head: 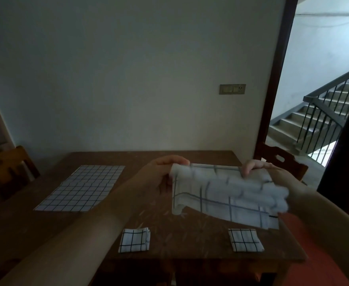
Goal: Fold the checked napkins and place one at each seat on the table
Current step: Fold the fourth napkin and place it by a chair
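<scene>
Holding blurred checked napkin (pixel 227 195) above table (pixel 190 240): left hand (pixel 165 172), right hand (pixel 260 170).

No text, label, brand, number or sign can be read. Only a plain grid of dark lines is seen on the checked napkins (pixel 80 187), and the wall plate (pixel 232 89) is unmarked.

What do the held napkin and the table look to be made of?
Held napkin: thin woven cloth, likely cotton; it sags and creases between both hands. Table: seemingly wood or veneer, brown with a faint pattern and slight sheen.
</scene>
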Motion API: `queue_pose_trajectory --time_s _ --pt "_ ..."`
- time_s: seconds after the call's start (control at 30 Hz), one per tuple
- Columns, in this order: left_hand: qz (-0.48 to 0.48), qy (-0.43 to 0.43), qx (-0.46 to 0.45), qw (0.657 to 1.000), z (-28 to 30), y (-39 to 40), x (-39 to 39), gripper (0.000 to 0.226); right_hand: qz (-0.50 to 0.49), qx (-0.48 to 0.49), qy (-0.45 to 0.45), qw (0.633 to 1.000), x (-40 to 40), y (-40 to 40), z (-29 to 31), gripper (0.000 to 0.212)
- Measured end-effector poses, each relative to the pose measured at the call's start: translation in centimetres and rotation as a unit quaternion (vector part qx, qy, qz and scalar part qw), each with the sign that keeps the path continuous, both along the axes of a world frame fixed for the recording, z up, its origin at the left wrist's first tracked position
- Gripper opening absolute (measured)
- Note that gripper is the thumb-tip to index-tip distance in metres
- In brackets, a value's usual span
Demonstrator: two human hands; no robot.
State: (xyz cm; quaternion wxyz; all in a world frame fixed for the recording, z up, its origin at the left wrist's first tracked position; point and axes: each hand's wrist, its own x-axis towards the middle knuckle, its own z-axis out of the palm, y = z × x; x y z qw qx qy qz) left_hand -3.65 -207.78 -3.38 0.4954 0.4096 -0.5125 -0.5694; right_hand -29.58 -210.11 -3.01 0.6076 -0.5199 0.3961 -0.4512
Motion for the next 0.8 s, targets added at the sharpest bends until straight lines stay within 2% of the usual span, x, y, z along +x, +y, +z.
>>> queue_pose_trajectory --time_s 0.03,0.07,0.13,0.17,0.23,0.3,0.4,0.5,0.57,0.6,0.63,0.7,0.8 --pt "0.006 -0.001 -0.001 1.0 0.0 0.0 -0.1 0.036 0.056 -0.016 0.012 0.998 0.2 0.0 0.5 0.006" --pt "0.011 0.003 0.002 1.0 0.4 0.4 -0.4 0.032 0.108 -0.043 0.009 0.993 -0.2 0.3 0.5 0.005" --pt "-0.008 0.011 0.057 0.998 0.8 0.8 -0.4 0.04 0.122 -0.085 0.027 0.989 -1.5 0.0 0.0 0.021" --pt "-0.018 -0.015 0.082 0.996 0.8 0.8 -0.1 0.052 0.112 -0.099 0.04 0.988 -1.4 -0.4 0.0 0.028" --pt "-0.039 -0.13 0.079 0.988 0.6 0.5 0.4 0.067 0.118 -0.127 0.084 0.981 -1.7 -0.4 0.5 0.042" --pt "-0.056 -0.166 0.078 0.981 0.6 0.5 0.7 0.055 0.133 -0.163 0.124 0.97 -2.0 -0.5 0.4 0.047" --pt "-0.071 -0.137 0.089 0.984 0.8 0.6 0.5 0.028 0.167 -0.181 0.161 0.956 -2.8 -0.8 0.7 0.048" --pt "-0.031 -0.214 0.014 0.976 1.0 0.2 0.6 0.013 0.29 -0.189 0.242 0.907 -3.8 -1.2 1.6 0.028" --pt "-0.037 -0.281 -0.039 0.958 1.4 0.3 0.7 0.014 0.345 -0.171 0.263 0.884 -3.5 -0.4 2.6 0.045" --pt "-0.052 -0.313 -0.063 0.946 1.8 0.7 0.6 0.013 0.348 -0.175 0.246 0.888 -3.2 -0.4 2.7 0.048" --pt "-0.068 -0.342 -0.083 0.934 2.2 1.0 0.3 0.012 0.316 -0.205 0.233 0.897 -2.2 -0.1 2.8 0.044" --pt "-0.098 -0.377 -0.11 0.915 2.8 1.3 -0.4 0.015 0.184 -0.256 0.259 0.913 0.3 0.9 3.2 0.03" --pt "-0.101 -0.401 -0.136 0.9 3.2 1.5 -1.3 0.02 0.09 -0.321 0.287 0.898 2.9 1.6 3.2 0.015"
